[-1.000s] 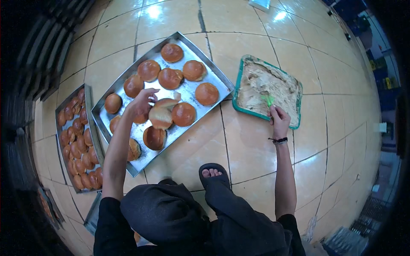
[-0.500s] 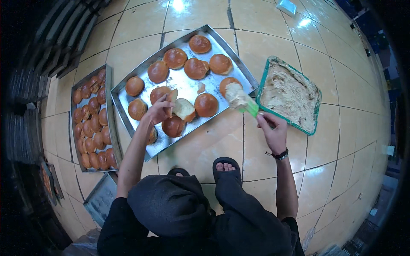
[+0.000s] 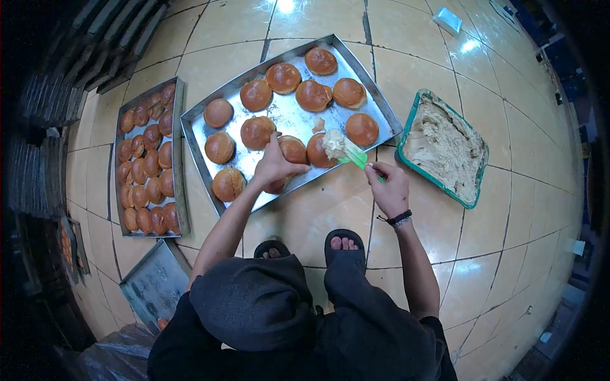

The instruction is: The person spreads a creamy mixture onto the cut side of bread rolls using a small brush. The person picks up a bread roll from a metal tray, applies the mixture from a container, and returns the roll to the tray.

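Observation:
My right hand (image 3: 389, 190) grips a green spatula (image 3: 357, 156) with a pale, creamy spread (image 3: 335, 145) heaped on its end. The loaded end hangs over a round brown bun, hiding part of it. My left hand (image 3: 274, 164) is at the near side of the large metal tray (image 3: 244, 84), thumb and fingers around a glossy bun (image 3: 293, 150). Another bun (image 3: 277, 185) is partly hidden beneath that hand. Several more buns, such as one bun (image 3: 257, 133) just beyond my fingers, sit spaced out on the tray. A torn bread piece (image 3: 318, 124) lies among them.
Right of the tray stands a green-rimmed tub (image 3: 414, 150) of the same spread. A narrower tray (image 3: 180, 152) packed with buns is at left, with a metal tray (image 3: 152, 279) nearer me. Stacked dark trays (image 3: 105, 44) line the far left. A pale packet (image 3: 448, 21) lies farther off.
The opened bun's white inside no longer shows under my left hand, which has moved right. The spatula has moved left, from the rightmost bun to the one beside it. The whole view has shifted slightly.

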The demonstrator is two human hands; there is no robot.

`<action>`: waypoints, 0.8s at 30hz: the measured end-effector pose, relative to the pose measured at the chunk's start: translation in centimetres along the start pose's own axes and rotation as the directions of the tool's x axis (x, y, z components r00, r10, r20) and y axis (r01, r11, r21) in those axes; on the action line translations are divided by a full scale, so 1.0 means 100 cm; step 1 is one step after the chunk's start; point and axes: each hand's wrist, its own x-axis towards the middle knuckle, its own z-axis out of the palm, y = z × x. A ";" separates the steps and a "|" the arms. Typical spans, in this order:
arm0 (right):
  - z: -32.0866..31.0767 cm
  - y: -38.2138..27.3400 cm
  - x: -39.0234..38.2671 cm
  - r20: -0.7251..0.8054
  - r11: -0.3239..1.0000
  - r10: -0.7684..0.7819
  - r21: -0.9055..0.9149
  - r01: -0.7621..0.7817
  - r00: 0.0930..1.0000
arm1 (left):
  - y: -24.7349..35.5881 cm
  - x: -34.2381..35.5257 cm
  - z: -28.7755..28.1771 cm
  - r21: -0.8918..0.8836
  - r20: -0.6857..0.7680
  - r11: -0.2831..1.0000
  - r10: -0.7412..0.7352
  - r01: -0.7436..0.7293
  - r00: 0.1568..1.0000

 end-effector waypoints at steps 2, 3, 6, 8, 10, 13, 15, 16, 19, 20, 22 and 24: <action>-0.001 0.008 0.000 0.020 0.984 0.031 0.176 -0.034 0.999 | 0.004 -0.003 0.004 0.140 -0.076 0.989 0.056 -0.045 0.996; -0.001 0.010 -0.002 0.018 0.984 0.032 0.177 -0.035 0.999 | 0.005 -0.001 0.001 0.103 -0.059 0.995 0.002 0.004 0.998; -0.007 0.008 -0.010 0.036 0.967 0.064 0.246 -0.071 0.997 | 0.015 0.002 -0.017 -0.316 0.026 0.946 -0.066 0.070 0.998; -0.009 -0.003 -0.008 0.082 0.950 0.029 0.309 -0.054 0.996 | 0.004 -0.001 -0.035 -0.604 0.152 0.766 -0.158 0.218 0.976; -0.007 -0.010 -0.008 0.097 0.949 0.022 0.312 -0.051 0.995 | 0.001 -0.010 -0.043 -0.730 0.230 0.630 -0.137 0.264 0.963; -0.007 -0.032 -0.003 0.100 0.969 -0.025 0.249 0.000 0.995 | 0.007 -0.019 -0.046 -0.850 0.300 0.429 -0.081 0.305 0.951; -0.005 -0.047 -0.004 0.103 0.979 -0.074 0.195 0.053 0.992 | 0.009 -0.028 -0.049 -0.872 0.285 0.393 -0.076 0.291 0.955; -0.007 -0.053 -0.004 0.085 0.991 -0.082 0.110 0.072 0.993 | 0.021 -0.032 -0.047 -0.905 0.248 0.340 -0.068 0.256 0.966; -0.005 -0.068 -0.002 0.103 0.993 -0.103 -0.039 0.108 0.989 | 0.035 -0.043 -0.048 -0.934 0.206 0.284 -0.060 0.215 0.977; -0.004 -0.072 -0.002 0.129 0.987 -0.102 -0.110 0.117 0.986 | 0.036 -0.045 -0.046 -0.935 0.215 0.280 -0.050 0.220 0.975; -0.004 -0.079 -0.003 0.133 0.982 -0.102 -0.145 0.121 0.986 | 0.042 -0.049 -0.043 -0.930 0.224 0.301 0.004 0.212 0.975; -0.004 -0.082 -0.004 0.131 0.976 -0.094 -0.182 0.117 0.987 | 0.057 -0.051 -0.039 -0.937 0.307 0.222 0.160 0.268 0.938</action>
